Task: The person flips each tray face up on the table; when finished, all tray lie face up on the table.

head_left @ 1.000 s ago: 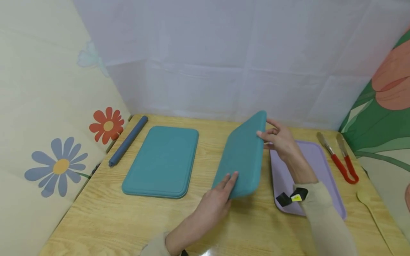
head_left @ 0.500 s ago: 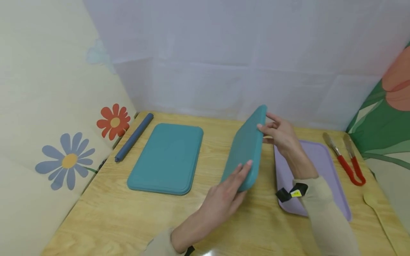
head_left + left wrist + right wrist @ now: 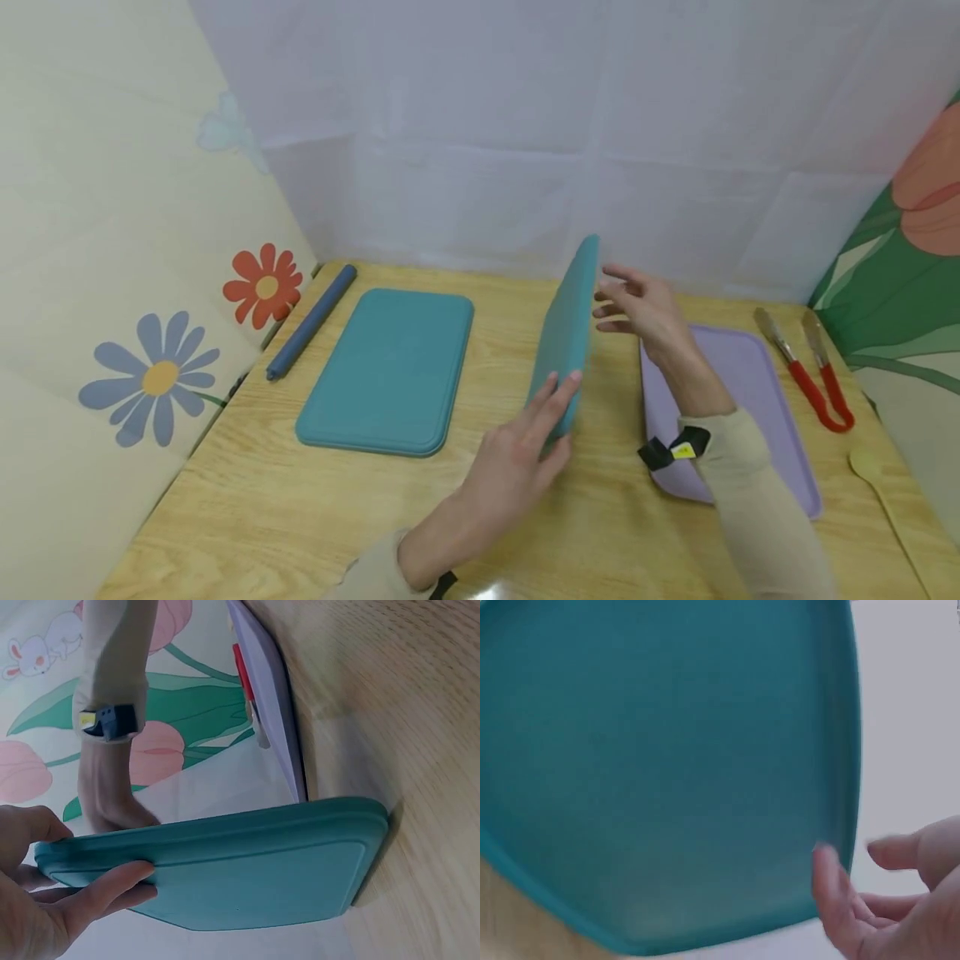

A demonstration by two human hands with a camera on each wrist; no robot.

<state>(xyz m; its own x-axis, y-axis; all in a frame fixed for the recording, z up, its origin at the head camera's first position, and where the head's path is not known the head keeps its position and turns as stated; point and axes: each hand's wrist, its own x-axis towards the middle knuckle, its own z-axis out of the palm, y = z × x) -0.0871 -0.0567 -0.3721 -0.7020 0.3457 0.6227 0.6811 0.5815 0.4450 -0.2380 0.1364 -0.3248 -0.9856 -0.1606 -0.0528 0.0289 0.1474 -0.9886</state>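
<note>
In the head view, the left hand (image 3: 510, 462) pinches the near side of a blue-green tray (image 3: 567, 325), which is tipped up on its side at the middle of the wooden table (image 3: 300, 517). The right hand (image 3: 645, 312) is just right of it, with nothing in its grip. Right of that lies a purple tray (image 3: 738, 375), then red tongs (image 3: 813, 383) and a spoon (image 3: 873, 479). A flat tray (image 3: 386, 371) lies left, beside a blue roll (image 3: 311, 323).

In the left wrist view, the left hand has fingers on both sides of the tray's edge.

In the right wrist view, the right thumb and fingers are apart. I can't tell if one touches the rim.
</note>
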